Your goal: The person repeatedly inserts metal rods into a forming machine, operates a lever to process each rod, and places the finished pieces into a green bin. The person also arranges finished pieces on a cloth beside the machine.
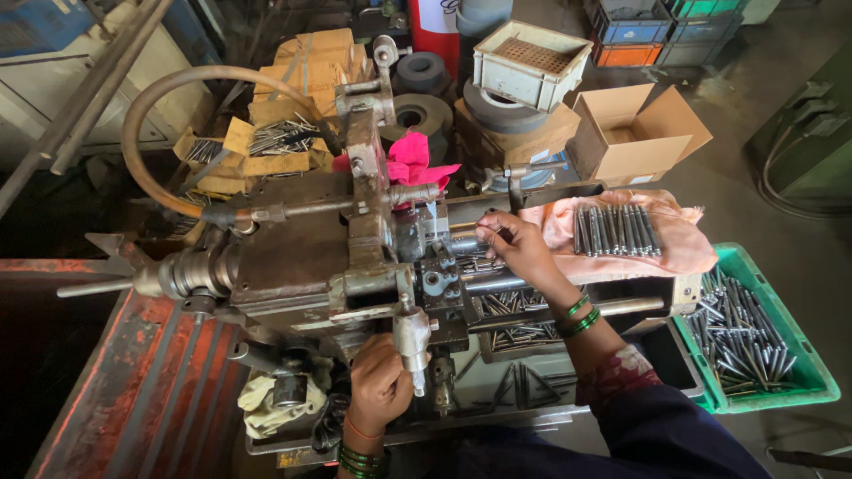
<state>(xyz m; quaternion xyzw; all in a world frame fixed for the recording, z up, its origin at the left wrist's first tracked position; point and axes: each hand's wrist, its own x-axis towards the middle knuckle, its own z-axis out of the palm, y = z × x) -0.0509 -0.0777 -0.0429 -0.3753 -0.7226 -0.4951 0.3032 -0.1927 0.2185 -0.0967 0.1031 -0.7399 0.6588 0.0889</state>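
Hose: we see one curved tan hose (169, 98) arching over the left end of the machine.
Machine: one grimy metal lathe-like machine (302, 257) fills the middle, standing on a red-painted worktop (151, 381).
Left hand: our left hand (380, 383) is wrapped shut around the machine's one silver lever handle (413, 341) at the near side; green bangles sit on that wrist.
Rag: one pink rag (413, 161) lies on top of the machine, behind the head.
Right hand: our right hand (515, 247) reaches into the middle of the machine, fingers pinched together on one small metal pin (466, 244) at the holder; two green bangles ring this wrist.
Loose pins: many more lie in the tray under the hand, too many to count.
Cloth: one peach cloth (683, 244) lies just right of the hand, with about a dozen steel rods (615, 231) laid side by side on it.
Boxes: one white plastic crate (531, 64) and one open cardboard box (635, 133) stand behind.
Green bin: one green crate (803, 377) at far right holds a heap of rods, uncountable.
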